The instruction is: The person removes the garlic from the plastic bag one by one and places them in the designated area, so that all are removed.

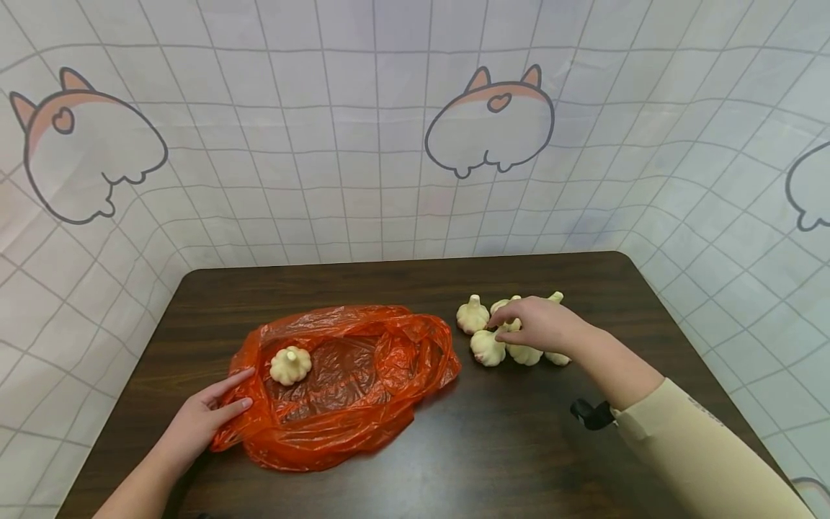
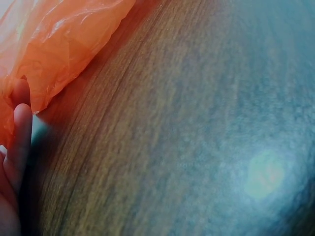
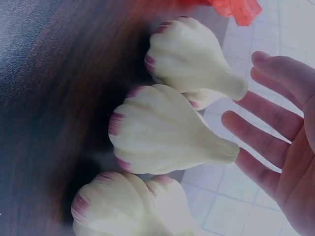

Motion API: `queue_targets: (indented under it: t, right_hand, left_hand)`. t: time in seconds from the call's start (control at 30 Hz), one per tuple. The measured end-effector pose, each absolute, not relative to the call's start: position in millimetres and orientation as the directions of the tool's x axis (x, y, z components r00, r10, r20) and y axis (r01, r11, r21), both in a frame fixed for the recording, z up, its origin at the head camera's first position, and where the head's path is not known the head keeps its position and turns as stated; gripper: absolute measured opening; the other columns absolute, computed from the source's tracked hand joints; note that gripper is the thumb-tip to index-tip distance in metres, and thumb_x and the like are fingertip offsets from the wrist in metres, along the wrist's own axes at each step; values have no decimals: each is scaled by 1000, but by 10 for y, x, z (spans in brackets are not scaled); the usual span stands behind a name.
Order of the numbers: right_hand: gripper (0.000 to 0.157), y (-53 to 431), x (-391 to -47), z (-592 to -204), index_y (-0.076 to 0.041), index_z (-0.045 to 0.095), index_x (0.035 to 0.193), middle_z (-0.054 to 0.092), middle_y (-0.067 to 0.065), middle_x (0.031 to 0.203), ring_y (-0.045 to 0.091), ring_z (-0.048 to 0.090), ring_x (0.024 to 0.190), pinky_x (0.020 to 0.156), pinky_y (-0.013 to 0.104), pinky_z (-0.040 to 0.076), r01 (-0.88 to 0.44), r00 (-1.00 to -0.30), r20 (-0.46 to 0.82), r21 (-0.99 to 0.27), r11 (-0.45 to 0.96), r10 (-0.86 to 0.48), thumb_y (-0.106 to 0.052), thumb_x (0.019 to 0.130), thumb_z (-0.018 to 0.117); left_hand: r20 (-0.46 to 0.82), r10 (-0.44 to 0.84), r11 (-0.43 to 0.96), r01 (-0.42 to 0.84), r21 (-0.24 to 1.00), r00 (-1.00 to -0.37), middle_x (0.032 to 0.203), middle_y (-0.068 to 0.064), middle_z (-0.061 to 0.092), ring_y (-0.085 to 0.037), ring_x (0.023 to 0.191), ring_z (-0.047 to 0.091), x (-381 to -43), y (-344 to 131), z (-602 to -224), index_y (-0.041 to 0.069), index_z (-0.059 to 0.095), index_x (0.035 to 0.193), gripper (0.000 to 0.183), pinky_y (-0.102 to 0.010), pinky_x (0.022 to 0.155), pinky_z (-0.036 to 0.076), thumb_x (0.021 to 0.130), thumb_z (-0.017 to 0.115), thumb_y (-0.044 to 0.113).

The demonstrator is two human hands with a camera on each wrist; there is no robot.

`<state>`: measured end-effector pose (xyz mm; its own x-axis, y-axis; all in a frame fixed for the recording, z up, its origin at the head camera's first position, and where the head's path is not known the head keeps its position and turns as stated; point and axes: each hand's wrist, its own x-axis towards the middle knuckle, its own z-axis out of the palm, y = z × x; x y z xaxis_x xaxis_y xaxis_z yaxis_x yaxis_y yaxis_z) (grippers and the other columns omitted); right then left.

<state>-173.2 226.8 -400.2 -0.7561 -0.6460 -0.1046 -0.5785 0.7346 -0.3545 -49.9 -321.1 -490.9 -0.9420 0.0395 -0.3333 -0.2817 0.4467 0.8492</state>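
Note:
An orange-red plastic bag (image 1: 350,425) lies spread on the table, its mouth facing up. One garlic bulb (image 1: 290,365) sits inside near the bag's left side. My left hand (image 1: 204,418) rests against the bag's left edge, thumb and index finger apart; its fingers (image 2: 22,132) look straight beside the plastic in the left wrist view. On the right, my right hand (image 1: 541,326) hovers over a group of garlic bulbs (image 1: 488,349), partly covering them. In the right wrist view its fingers are spread around the stem end of a purple-streaked garlic bulb (image 3: 157,132), with nothing in the palm.
The dark wooden table (image 1: 454,461) has rounded back corners. A white gridded cloth (image 1: 363,202) with cartoon animals hangs behind it and along both sides. A black strap (image 1: 593,414) juts from the right sleeve (image 1: 700,447).

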Motion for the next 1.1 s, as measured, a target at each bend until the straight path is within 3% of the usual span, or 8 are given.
queue_targets:
  t: [0.43,0.87,0.97,1.1]
  right_hand:
    - [24,2198,-1736,-3911,-15,74,114,71,1,114,25,64,107,90,44,51,-569,-767,-74,-378,730,-637,-26,93,70]
    - [25,1784,-1795,-3824,-22,75,116,69,-5,117,19,62,111,95,43,49,-580,-751,-50,-428,694,-659,-31,94,69]
    - [25,1656,-1822,-3813,-22,75,116,70,-6,116,17,63,108,94,41,50,-577,-747,-55,-441,687,-663,-31,94,69]
    - [26,1489,-1849,-3793,-19,75,117,70,-3,116,17,67,91,85,37,53,-577,-735,-63,-465,672,-675,-30,94,70]
  left_hand:
    - [-335,47,434,-283,855,-941,158,-23,27,-37,138,35,-508,-3212,-4919,17,39,154,71,-20,85,50,94,66,45]
    - [-333,49,439,-279,854,-942,158,-23,27,-38,137,37,-517,-3215,-4919,17,39,154,71,-23,86,51,94,66,45]
    - [-331,50,440,-276,854,-942,158,-24,27,-38,137,37,-513,-3218,-4924,17,39,154,71,-22,86,51,94,66,44]
    - [-320,50,437,-267,859,-946,157,-23,29,-38,137,37,-510,-3221,-4929,16,40,153,70,-21,85,51,94,65,43]
